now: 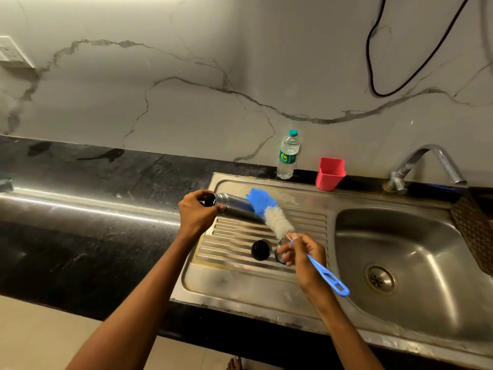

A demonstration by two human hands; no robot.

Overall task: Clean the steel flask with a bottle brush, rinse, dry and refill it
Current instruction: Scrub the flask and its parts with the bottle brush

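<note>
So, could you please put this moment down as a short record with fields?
left hand: grips the flask near its open mouth
flask: tilted over the drainboard, lid off
right hand: holds the brush by its handle
brush: bristles outside the flask, across its body
caps: two, on the drainboard
back ledge: water bottle, red cup
tap: no water seen running

Water bottle (287,155) at the back of the tabletop: green label band with a yellow-green logo mark; lettering beside it too small to read. No other text, numbers or signs legible anywhere in view.
</note>
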